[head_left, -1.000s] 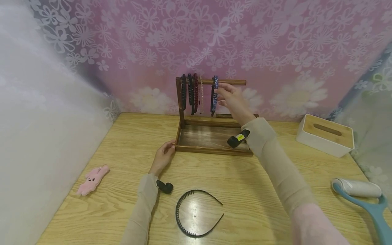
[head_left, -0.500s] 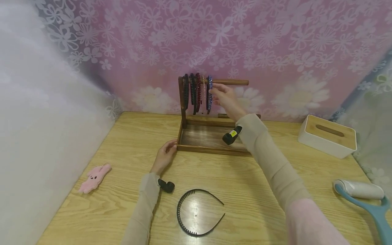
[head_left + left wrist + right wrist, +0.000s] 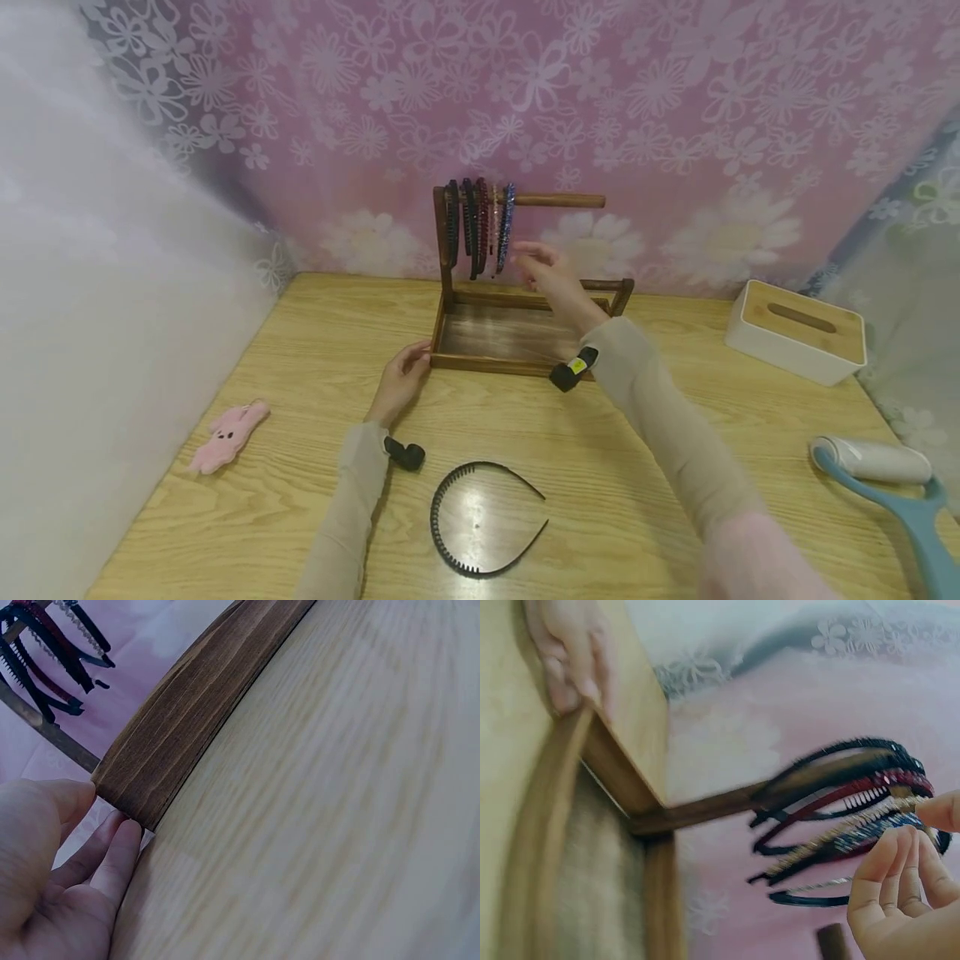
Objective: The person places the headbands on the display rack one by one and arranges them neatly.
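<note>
A wooden rack stands at the back of the table, with a tray (image 3: 495,364) below and a horizontal rod (image 3: 562,201) above. Several headbands hang bunched at the rod's left: black ones (image 3: 453,221), a dark red one (image 3: 482,217), a thin beaded one (image 3: 494,218) and, outermost, a blue glittery one (image 3: 507,227). My right hand (image 3: 551,279), fingers loosely bent, is just right of the blue headband and holds nothing. My left hand (image 3: 401,383) touches the tray's front left corner with its fingertips. A black toothed headband (image 3: 437,521) lies on the table in front.
Pink plush toy (image 3: 229,435) lies on the left of the table. At the right are a white tissue box (image 3: 795,333) with a wooden lid and a lint roller (image 3: 881,461) with a blue handle. A flowered pink curtain (image 3: 675,125) hangs behind the rack.
The blue glittery headband has slid left along the rod until close to the others. My right hand has let go of it and dropped slightly. The left hand stays at the tray corner.
</note>
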Tool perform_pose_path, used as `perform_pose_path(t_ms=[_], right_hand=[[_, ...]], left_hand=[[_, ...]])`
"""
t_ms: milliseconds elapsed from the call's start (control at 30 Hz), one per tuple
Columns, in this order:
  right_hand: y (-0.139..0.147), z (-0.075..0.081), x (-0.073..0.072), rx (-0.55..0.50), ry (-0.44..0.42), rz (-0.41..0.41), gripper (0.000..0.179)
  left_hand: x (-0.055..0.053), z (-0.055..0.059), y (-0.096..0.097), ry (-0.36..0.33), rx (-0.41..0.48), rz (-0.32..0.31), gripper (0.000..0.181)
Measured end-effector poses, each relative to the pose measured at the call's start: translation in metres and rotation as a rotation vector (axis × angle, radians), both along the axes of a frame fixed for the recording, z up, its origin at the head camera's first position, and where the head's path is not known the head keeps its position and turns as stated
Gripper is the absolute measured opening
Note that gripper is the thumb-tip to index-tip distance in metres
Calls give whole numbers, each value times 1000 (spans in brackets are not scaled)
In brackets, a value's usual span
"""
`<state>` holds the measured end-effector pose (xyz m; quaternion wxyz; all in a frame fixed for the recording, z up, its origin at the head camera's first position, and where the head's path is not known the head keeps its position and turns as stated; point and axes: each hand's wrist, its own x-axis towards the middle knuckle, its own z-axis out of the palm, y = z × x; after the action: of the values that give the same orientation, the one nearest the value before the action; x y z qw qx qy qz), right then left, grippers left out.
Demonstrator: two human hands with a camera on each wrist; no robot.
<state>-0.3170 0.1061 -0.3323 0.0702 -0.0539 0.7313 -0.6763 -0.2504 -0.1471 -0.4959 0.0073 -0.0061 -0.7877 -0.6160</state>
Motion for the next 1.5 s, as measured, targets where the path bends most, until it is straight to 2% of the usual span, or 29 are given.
perform_pose_path(t_ms=[233,267,467,500,733,833,967,1033,1200,1500], right_hand=[[-1,-32,39,-28,-41,68,35],[-2,-36,45,-30,-51,76,34],[-4,-65,83,-14,-77,128,37],[-4,-70,90,-5,-73,142,39],[-15,-103,136,18,-54,280,40],[-22,-112,155,44,-77,352,37],[-32,-121,177,85,-150,463,32],[-37,-122,188,113,-160,527,29],[-46,-125,211,207,-87,640,23],[-50,-125,241,463,45,621,28]], left_hand=[[0,-1,-2,-3,-14,-4,36],[3,3,-1,-11,-9,-5,36],[2,2,0,-16,-7,-10,38],[-1,-3,-1,-9,-8,-12,38],[-1,-1,-1,-14,-8,-14,37],[-1,-1,-1,-29,-13,-13,37],[-1,-1,-2,-37,-19,-13,37],[-1,0,-1,-34,-21,-10,37],[0,1,0,-31,-16,-9,37],[-1,-2,0,-15,-25,-9,38]])
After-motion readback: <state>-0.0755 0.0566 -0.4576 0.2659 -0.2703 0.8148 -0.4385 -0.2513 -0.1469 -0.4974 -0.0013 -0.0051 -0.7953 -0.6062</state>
